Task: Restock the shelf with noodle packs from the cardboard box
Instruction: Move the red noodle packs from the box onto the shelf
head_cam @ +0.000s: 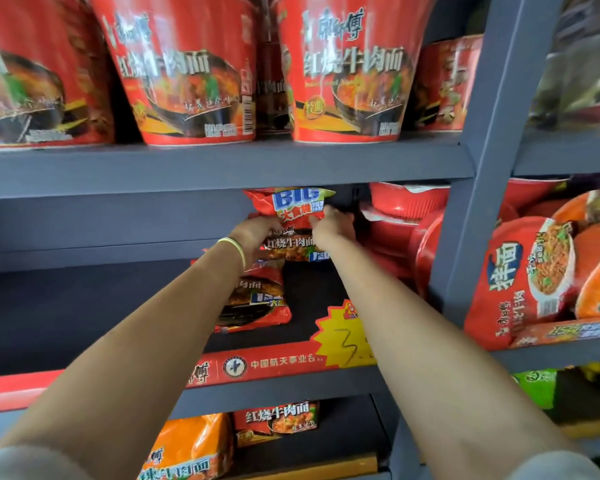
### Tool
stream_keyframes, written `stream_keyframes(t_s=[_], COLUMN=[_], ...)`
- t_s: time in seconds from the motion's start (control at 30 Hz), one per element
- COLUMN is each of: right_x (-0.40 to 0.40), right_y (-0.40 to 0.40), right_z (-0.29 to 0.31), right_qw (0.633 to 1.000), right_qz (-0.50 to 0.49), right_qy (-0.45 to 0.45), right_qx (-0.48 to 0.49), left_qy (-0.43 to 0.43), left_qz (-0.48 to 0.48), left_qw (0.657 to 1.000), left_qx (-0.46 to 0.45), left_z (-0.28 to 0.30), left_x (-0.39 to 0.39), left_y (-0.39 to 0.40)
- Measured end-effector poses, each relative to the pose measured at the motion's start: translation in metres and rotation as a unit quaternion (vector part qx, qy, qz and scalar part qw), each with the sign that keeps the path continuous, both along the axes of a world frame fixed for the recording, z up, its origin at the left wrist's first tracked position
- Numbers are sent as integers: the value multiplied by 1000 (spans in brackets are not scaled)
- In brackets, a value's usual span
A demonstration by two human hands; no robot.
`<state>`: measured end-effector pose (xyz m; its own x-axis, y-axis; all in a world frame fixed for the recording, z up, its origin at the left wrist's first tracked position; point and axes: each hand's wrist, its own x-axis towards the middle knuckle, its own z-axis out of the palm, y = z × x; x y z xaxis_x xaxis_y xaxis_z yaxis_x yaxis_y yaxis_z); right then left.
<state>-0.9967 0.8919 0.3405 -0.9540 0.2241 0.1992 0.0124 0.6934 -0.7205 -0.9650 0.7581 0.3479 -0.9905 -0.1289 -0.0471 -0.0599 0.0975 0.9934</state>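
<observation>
Fingers of the left hand (257, 230) and right hand (329, 225) pinch a red noodle pack (290, 209) deep in the middle shelf (84, 306). One pack (257, 299) lies below; much shelf looks unfilled. The cardboard box is out of view.

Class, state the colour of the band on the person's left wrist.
Pale yellow-green band, clearest in the head view, just below the left hand.
</observation>
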Motion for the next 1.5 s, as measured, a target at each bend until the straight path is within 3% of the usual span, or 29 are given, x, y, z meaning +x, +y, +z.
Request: stream_keyframes(t_s=[0.23, 0.37, 0.47, 0.57, 0.63, 0.73, 0.8, 0.87, 0.93, 1.03, 1.07, 1.13, 1.27, 1.37, 1.5], right_x=[-12, -10, -13, -12, -10, -5, -2, 2, 4, 15, 16, 16, 16, 18, 18], right_y=[-3, -3, 0, 4, 4, 3, -2, -7, -11, -11, -9, -4, -1, -1, -4], right_z=[-3, -2, 0, 2, 4, 10, 13, 16, 16, 18, 17, 16, 14, 15, 14], right_qw=[997, 999, 999, 999, 999, 999, 999, 999, 997, 993, 992, 990, 990, 989, 988], right_qz=[-40, -29, -13, -13, -19, -28, -10, 21, 54, 94, 105, 123, 134, 140, 146], right_qy=[0, -19, -32, -40, -36, -25, -22, -15, -23, -30, -32, -32, -35, -39, -40], right_qx=[-60, -30, -18, -5, -1, 3, 25, 34, 51, 63, 63, 57, 15, -5, -1], left_qy=[-11, -3, 3, 42, 62, 32, -44, -130, -159, -106, -97, -118, -175, -174, -128], left_qz=[-36, -34, -48, -46, -35, 4, 15, -52, -97, -45, -30, -22, -109, -124, -112], left_qw=[999, 997, 992, 973, 940, 833, 788, 768, 786, 876, 892, 912, 959, 942, 854], left_qx=[-30, -67, -117, -221, -333, -552, -614, -625, -589, -468, -440, -391, -195, -258, -491], left_z=[-3, -10, -6, -3, -1, -2, -9, -14, -17, -17, -17, -23, -26, -17, -9], left_x=[-18, -25, -21, -17, -12, 8, 21, 35, 47, 54, 54, 50, 46, 47, 51], left_y=[0, -4, -9, -19, -32, -59, -78, -86, -85, -80, -78, -78, -80, -72, -37])
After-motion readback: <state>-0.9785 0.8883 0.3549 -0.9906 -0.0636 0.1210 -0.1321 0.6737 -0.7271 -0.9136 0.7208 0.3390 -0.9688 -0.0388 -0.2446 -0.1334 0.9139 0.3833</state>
